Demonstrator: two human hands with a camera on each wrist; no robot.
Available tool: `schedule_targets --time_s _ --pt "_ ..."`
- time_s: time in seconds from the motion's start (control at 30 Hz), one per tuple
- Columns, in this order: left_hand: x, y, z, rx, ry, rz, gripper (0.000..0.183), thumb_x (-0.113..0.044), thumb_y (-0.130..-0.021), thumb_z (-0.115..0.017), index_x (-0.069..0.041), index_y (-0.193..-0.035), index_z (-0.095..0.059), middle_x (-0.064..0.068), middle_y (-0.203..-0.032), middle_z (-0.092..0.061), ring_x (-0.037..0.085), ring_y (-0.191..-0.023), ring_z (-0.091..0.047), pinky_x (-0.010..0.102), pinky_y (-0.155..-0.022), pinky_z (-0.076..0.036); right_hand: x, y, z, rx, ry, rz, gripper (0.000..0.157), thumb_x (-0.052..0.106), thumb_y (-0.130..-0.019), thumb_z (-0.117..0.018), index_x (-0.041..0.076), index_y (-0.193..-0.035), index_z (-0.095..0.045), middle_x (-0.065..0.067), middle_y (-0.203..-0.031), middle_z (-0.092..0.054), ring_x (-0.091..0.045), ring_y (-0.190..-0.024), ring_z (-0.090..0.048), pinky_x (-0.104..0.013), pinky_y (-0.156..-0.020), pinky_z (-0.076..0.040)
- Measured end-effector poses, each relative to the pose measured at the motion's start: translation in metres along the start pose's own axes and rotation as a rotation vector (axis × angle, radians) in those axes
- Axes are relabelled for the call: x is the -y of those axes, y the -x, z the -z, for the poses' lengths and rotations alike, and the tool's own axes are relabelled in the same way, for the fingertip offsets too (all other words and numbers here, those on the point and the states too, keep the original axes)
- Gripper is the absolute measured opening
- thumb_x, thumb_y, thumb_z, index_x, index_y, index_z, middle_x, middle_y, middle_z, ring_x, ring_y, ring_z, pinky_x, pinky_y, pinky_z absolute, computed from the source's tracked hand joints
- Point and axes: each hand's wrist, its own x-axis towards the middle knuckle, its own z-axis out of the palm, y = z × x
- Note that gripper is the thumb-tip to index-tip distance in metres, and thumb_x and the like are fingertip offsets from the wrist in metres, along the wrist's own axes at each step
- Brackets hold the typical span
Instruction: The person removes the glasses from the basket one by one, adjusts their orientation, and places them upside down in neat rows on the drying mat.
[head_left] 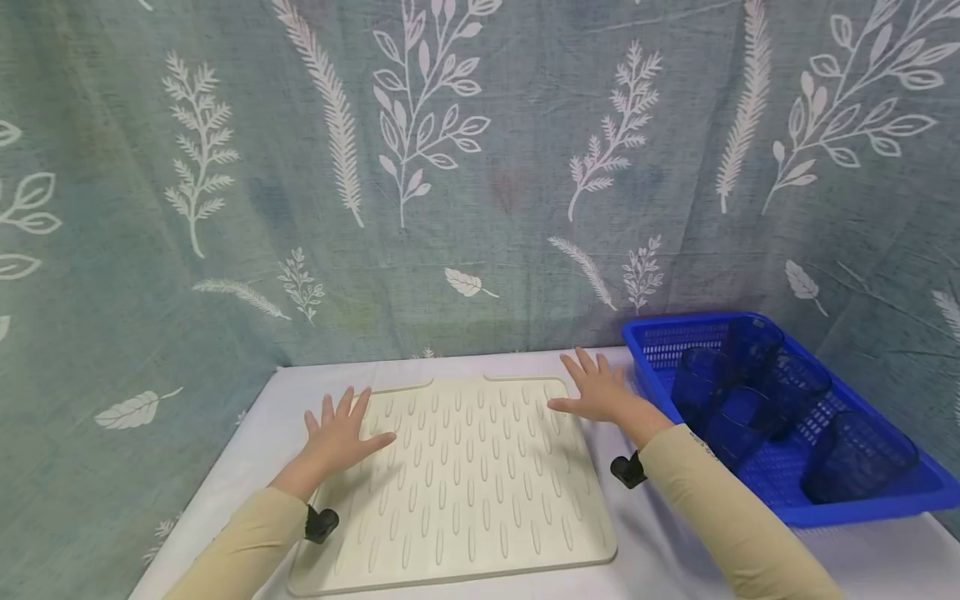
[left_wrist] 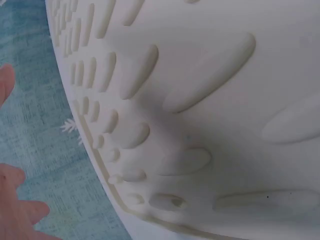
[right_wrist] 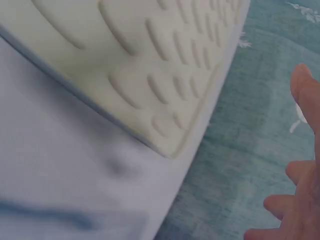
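A cream drying mat [head_left: 465,475] with rows of raised oval ridges lies flat on the white table. My left hand [head_left: 339,435] is spread over the mat's left side, fingers straight, holding nothing. Over its far right corner hovers my right hand [head_left: 597,392], also spread and holding nothing. In the left wrist view, the ridged mat [left_wrist: 165,100] fills most of the picture, with the left fingers [left_wrist: 20,205] at the left edge. The right wrist view has the mat's corner [right_wrist: 145,75] and the right hand [right_wrist: 300,200] at the right edge.
Right of the mat stands a blue plastic basket [head_left: 862,512] holding several dark tinted cups [head_left: 855,458]. A grey-green curtain [head_left: 480,275] with white leaf prints hangs behind the table [head_left: 247,450]. Small black wrist cameras [head_left: 628,470] are worn under the sleeves.
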Motion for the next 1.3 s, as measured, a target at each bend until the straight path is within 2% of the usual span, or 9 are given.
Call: schedule_targets --time_s 0.2,0.37,0.47,0.73,1.07,1.3 --pt "0.002 0.001 -0.001 -0.012 0.049 -0.039 0.091 -0.060 -0.083 -0.051 -0.002 -0.145 -0.020 0.030 -0.146 -0.015 0.059 -0.128 -0.007 0.075 -0.094 -0.006 -0.003 0.007 0.018 0.003 -0.074 0.074 0.087 0.056 -0.086 -0.051 0.009 -0.148 -0.012 -0.022 -0.151 -0.005 -0.049 -0.134 -0.005 -0.069 -0.100 -0.012" --pt "0.006 0.001 -0.001 -0.056 0.102 -0.065 0.086 -0.057 -0.085 -0.051 -0.001 -0.144 -0.021 0.029 -0.145 -0.021 0.052 -0.129 -0.019 0.068 -0.098 -0.020 -0.007 0.019 0.039 -0.027 -0.143 0.170 0.087 0.053 -0.087 -0.052 0.007 -0.147 -0.011 -0.024 -0.150 -0.007 -0.048 -0.135 -0.006 -0.065 -0.104 -0.011" --pt "0.007 0.003 0.002 -0.075 0.151 -0.068 0.087 -0.056 -0.086 -0.051 0.001 -0.144 -0.021 0.030 -0.144 -0.022 0.048 -0.130 -0.022 0.064 -0.100 -0.023 -0.009 0.028 0.052 -0.046 -0.179 0.195 0.088 0.054 -0.086 -0.052 0.007 -0.147 -0.011 -0.023 -0.151 -0.006 -0.047 -0.135 -0.006 -0.065 -0.103 -0.011" --pt "0.013 0.006 0.005 -0.083 0.220 -0.061 0.089 -0.060 -0.086 -0.048 0.000 -0.144 -0.018 0.027 -0.145 -0.022 0.046 -0.130 -0.024 0.061 -0.101 -0.026 -0.025 0.048 0.078 -0.044 -0.249 0.162 0.088 0.051 -0.086 -0.055 0.010 -0.148 -0.007 -0.020 -0.152 -0.003 -0.044 -0.137 -0.003 -0.066 -0.102 -0.014" --pt "0.017 0.010 0.013 -0.110 0.266 -0.064 0.082 -0.049 -0.089 -0.052 0.001 -0.144 -0.018 0.029 -0.144 -0.022 0.047 -0.129 -0.024 0.063 -0.100 -0.025 -0.050 0.075 0.103 -0.100 -0.243 0.151 0.085 0.043 -0.088 -0.056 0.008 -0.148 -0.006 -0.022 -0.151 -0.007 -0.045 -0.135 -0.010 -0.065 -0.102 -0.016" --pt "0.014 0.012 0.015 -0.115 0.301 -0.056 0.085 -0.054 -0.088 -0.049 0.000 -0.145 -0.016 0.029 -0.145 -0.020 0.047 -0.131 -0.021 0.062 -0.101 -0.023 -0.064 0.094 0.113 -0.120 -0.245 0.125 0.086 0.040 -0.089 -0.057 0.007 -0.148 -0.003 -0.025 -0.150 -0.008 -0.048 -0.133 -0.012 -0.068 -0.098 -0.018"
